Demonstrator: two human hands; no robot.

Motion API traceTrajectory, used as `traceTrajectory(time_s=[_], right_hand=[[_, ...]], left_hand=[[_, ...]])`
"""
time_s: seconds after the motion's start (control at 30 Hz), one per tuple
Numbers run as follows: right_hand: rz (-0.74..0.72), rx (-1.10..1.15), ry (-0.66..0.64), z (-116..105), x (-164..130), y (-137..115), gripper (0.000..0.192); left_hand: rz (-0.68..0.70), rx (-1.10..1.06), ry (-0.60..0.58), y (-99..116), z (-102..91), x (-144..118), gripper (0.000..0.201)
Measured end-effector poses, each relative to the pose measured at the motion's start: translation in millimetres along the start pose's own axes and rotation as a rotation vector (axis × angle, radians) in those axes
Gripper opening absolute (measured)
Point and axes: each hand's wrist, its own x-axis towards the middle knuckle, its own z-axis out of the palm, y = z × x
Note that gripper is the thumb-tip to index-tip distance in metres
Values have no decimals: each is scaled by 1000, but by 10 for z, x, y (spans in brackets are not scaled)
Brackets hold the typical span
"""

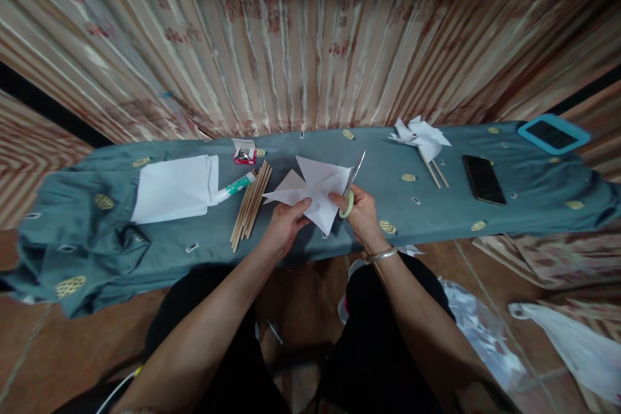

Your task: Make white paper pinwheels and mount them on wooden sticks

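Observation:
A white sheet of paper (317, 191), cut in from its corners into pointed flaps, is held between my two hands above the cloth. My left hand (287, 223) pinches its lower left part, thumb on top. My right hand (361, 210) has its thumb on the right side of the paper. That same hand also holds scissors (347, 204) with pale green handles, the blades pointing up and away. Just left of the paper lies a bundle of thin wooden sticks (251, 204). A green and white tube (235, 187) touches the sticks.
A stack of white paper (169, 191) and a small open red box (245, 152) lie on the green cloth (184, 249). Toward the right are paper pinwheels (421, 136) on sticks, a black phone (484, 179) and a blue-framed device (553, 134). Plastic bags (478, 330) lie on the floor.

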Motion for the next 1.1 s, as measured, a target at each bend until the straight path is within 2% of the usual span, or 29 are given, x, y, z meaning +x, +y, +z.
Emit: traceTrajectory(time_s=[0.2, 0.37, 0.47, 0.63, 0.73, 0.9, 1.1], right_hand=[[-36, -9, -13, 50, 3, -16, 42], [-36, -114, -64, 51, -79, -81, 49], [-18, -178, -176, 27, -186, -107, 53], [64, -313, -489, -13, -356, -81, 52], [125, -348, -590, -9, -398, -59, 51], [120, -319, -654, 33, -402, -83, 50], [134, -309, -634, 47, -410, -135, 51]], left_hand=[[158, 67, 199, -13, -1, 127, 44], [348, 82, 221, 115, -34, 251, 42], [374, 84, 240, 221, -87, 328, 39], [431, 98, 330, 359, -167, 415, 34], [463, 113, 365, 422, -173, 440, 36], [496, 194, 350, 488, -121, 452, 36], [549, 294, 330, 451, -28, 462, 46]])
